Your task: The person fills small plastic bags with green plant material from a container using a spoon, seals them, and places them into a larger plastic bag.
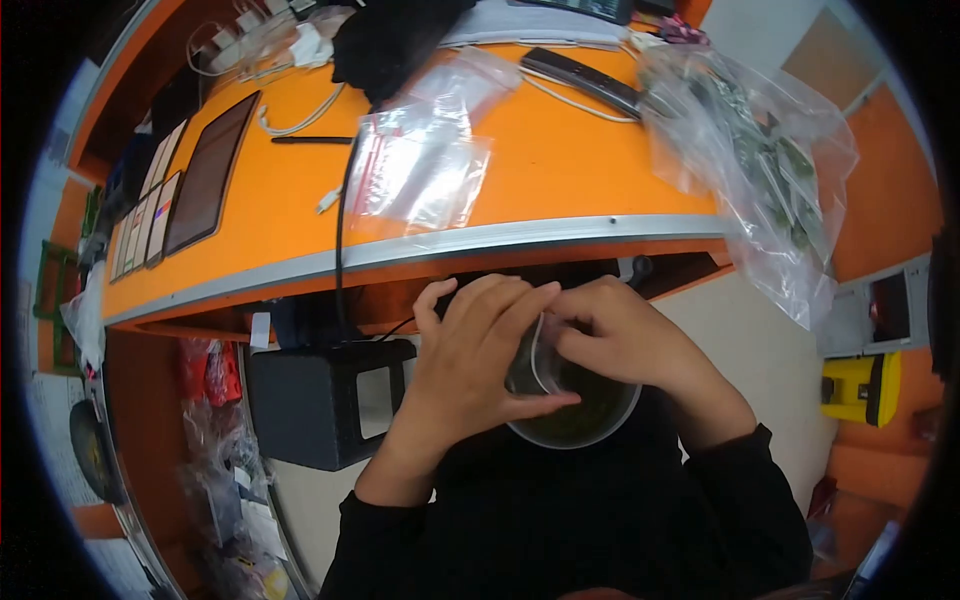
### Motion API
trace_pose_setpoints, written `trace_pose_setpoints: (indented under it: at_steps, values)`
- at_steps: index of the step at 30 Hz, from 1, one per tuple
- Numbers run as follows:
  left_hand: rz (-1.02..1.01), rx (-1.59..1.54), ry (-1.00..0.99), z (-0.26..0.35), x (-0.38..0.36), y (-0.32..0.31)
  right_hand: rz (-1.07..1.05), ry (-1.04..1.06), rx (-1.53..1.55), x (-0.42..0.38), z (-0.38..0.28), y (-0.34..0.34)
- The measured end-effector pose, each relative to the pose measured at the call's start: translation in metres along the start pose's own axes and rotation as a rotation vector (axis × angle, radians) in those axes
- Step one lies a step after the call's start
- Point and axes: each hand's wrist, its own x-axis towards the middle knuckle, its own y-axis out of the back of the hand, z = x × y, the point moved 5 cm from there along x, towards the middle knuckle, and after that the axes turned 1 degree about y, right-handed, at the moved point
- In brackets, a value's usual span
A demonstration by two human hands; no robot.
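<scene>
A round pale-rimmed container with dark greenish contents rests at my lap, below the desk edge. Over its left part, my left hand is curved round a small clear object with a white rim, probably a bag or cup; its exact shape is hidden. My right hand is closed at the right of that rim, thumb and forefinger pressed together over the container. What the right fingertips pinch is too small to name.
The orange desk holds clear zip bags, a black remote-like device, a tablet and several phones. A large plastic bag hangs over its right edge. A black box stands left of my arms.
</scene>
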Motion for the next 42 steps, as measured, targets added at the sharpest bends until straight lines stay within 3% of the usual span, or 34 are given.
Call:
trace_pose_setpoints:
  at_steps: [5,7,8,10,14,20,22,23,26,27,31,33,38,39,40,42]
  values:
    - [-0.033,-0.104,0.040,-0.011,0.003,-0.008,-0.016,-0.094,0.084,-0.004,0.001,0.007]
    - [-0.036,-0.373,0.157,-0.018,0.001,-0.010,0.178,0.254,-0.044,-0.011,-0.017,0.017]
    - [-0.034,-0.372,0.150,-0.017,0.002,-0.010,0.182,0.258,-0.048,-0.011,-0.017,0.017]
    - [-0.047,-0.527,0.160,-0.014,0.003,-0.012,0.100,0.579,-0.292,-0.016,-0.029,0.010]
    - [-0.012,-0.583,-0.014,-0.013,-0.001,-0.021,0.057,0.662,-0.294,-0.023,-0.029,0.013]
    - [0.183,-0.727,-0.078,-0.011,-0.003,-0.020,0.011,0.647,-0.135,-0.023,-0.022,0.010]
    - [0.095,-0.630,-0.189,-0.010,-0.008,-0.021,-0.088,0.585,-0.040,-0.023,-0.018,0.006]
    - [0.110,-0.680,-0.077,-0.009,-0.009,-0.020,-0.081,0.581,-0.038,-0.024,-0.017,0.006]
    - [0.054,-0.663,-0.106,-0.012,-0.009,-0.015,-0.131,0.556,0.078,-0.026,-0.015,0.006]
    - [0.052,-0.662,-0.107,-0.017,-0.009,-0.013,-0.233,0.518,0.154,-0.027,-0.017,0.007]
    - [-0.093,-0.919,-0.200,-0.018,-0.006,-0.019,-0.459,0.428,0.212,-0.029,-0.013,-0.003]
    - [-0.183,-1.048,-0.189,-0.017,-0.008,-0.026,-0.385,0.458,0.147,-0.026,-0.012,-0.002]
    - [-0.193,-1.147,0.323,-0.012,-0.004,-0.033,-0.068,0.502,-0.236,-0.031,-0.013,0.006]
    - [-0.354,-0.953,0.298,-0.013,-0.005,-0.034,-0.038,0.474,-0.323,-0.033,-0.012,0.006]
    - [-0.356,-0.952,0.301,-0.008,-0.003,-0.031,-0.008,0.446,-0.410,-0.034,-0.012,0.006]
    - [-0.530,-0.762,0.497,-0.005,-0.006,-0.035,-0.014,0.423,-0.426,-0.036,-0.014,0.006]
